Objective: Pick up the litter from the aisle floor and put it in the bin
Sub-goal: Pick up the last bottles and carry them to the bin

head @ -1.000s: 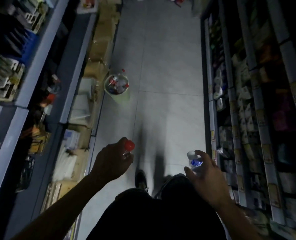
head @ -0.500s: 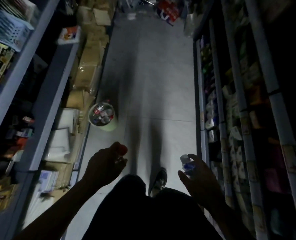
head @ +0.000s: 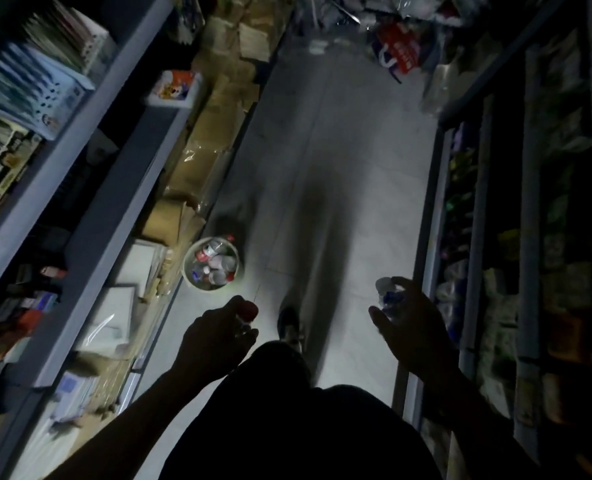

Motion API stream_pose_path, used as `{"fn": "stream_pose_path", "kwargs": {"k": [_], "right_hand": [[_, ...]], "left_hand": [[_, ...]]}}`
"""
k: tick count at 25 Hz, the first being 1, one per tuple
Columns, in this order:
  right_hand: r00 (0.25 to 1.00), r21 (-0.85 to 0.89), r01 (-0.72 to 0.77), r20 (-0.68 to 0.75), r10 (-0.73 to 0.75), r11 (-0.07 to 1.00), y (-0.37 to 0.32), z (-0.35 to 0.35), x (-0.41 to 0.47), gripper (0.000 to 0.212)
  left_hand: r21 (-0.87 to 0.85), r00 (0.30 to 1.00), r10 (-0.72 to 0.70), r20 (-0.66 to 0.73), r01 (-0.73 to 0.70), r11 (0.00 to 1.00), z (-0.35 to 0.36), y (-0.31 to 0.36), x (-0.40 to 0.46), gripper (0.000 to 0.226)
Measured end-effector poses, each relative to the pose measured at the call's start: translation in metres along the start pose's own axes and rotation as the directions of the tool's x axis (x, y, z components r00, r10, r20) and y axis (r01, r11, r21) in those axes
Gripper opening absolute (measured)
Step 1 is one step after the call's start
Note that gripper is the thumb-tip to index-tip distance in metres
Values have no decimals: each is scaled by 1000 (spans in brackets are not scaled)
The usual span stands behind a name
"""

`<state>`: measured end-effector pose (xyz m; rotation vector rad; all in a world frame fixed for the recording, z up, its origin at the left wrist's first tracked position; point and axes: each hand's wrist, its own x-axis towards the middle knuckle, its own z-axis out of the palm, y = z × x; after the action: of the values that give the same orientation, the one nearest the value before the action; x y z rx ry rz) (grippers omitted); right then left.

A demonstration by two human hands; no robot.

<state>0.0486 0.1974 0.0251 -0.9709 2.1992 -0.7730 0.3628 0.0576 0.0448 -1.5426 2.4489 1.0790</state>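
My left hand [head: 215, 337] grips a clear bottle with a red cap [head: 247, 310]; only the cap and neck show past the fingers. My right hand [head: 408, 327] holds a small clear bottle with a blue label [head: 388, 294], fingers curled round it. A pale round bin [head: 211, 263] stands on the aisle floor by the left shelving, just ahead of my left hand. It holds several crushed bottles and wrappers. Both hands are above the floor, short of the bin.
Tall shelves [head: 90, 140] line both sides of the narrow grey tiled aisle [head: 339, 150]. Brown cardboard boxes [head: 211, 140] run along the left base. A red and white bag [head: 400, 50] and clutter lie at the far end. My shoe [head: 288, 323] is between the hands.
I have walked forward along the aisle; the bin has come closer and lower in view, now just ahead of my left hand. Both hands still hold their bottles.
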Motion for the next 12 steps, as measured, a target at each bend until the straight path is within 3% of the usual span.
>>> {"fn": "stream_pose_path", "kwargs": {"k": [8, 12], "right_hand": [[994, -84, -108, -25, 106, 991, -12, -23, 107, 65], [986, 58, -164, 29, 163, 985, -14, -51, 191, 62]], "left_hand": [[7, 988, 98, -117, -98, 995, -88, 59, 194, 29], [-22, 987, 18, -162, -22, 1000, -114, 94, 279, 40]]}}
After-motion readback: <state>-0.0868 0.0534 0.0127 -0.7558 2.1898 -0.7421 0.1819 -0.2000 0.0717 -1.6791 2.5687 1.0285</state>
